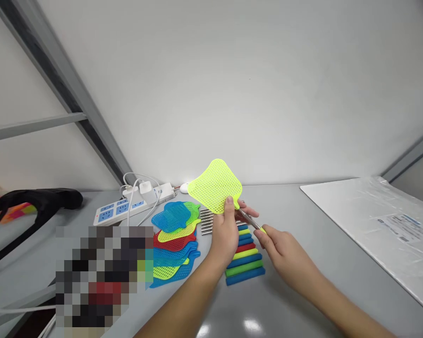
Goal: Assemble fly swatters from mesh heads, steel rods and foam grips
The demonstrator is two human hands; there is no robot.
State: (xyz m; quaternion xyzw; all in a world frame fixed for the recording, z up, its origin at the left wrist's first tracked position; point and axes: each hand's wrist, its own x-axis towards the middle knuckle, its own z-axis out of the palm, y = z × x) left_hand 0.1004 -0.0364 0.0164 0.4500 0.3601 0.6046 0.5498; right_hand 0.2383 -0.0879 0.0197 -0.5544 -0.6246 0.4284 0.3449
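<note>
A yellow fly swatter is held up over the table between both hands. My left hand is closed around the base of its perforated head, thumb on the front face. My right hand grips the lower end, where a bit of yellow handle shows beyond the metal rod; the fingers cover most of that handle. Beneath the hands lies a row of blue, green, yellow and red handles. Behind them are several metal rods, partly hidden by my left hand. Overlapping swatter heads in mixed colours lie to the left.
A white power strip with plugs and cables stands at the back left, against the wall. A large flat package in clear wrap covers the table's right side. On the left are a black curved object and a blurred-out area.
</note>
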